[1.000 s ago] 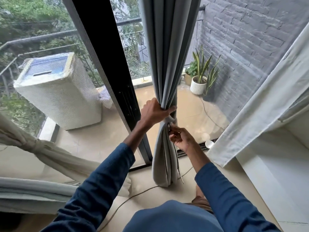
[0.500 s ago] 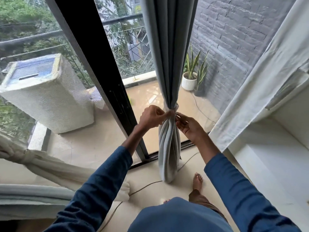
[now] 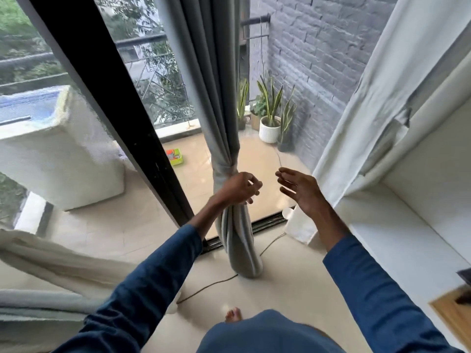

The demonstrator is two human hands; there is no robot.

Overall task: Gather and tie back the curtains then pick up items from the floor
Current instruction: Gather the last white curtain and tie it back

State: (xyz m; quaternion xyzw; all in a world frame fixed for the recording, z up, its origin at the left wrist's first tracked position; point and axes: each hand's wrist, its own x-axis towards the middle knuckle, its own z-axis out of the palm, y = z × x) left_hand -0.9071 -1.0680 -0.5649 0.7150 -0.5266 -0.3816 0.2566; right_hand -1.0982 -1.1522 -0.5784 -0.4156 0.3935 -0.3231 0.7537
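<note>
Grey curtain (image 3: 239, 250), gathered into one bundle and cinched at a knot (image 3: 225, 171), hangs beside the black door frame (image 3: 114, 98); its foot meets the floor (image 3: 293, 289) at the door track. Left hand (image 3: 238, 188), fingers loosely curled and holding nothing, sits just under the knot. Right hand (image 3: 299, 191), fingers spread wide, is clear of the bundle. A cord (image 3: 211, 284) crosses the floor; a white curtain (image 3: 356, 123) hangs at right.

The grey curtain (image 3: 224, 123) hangs gathered, cinched at mid-height, its bunched bottom touching the floor.
</note>
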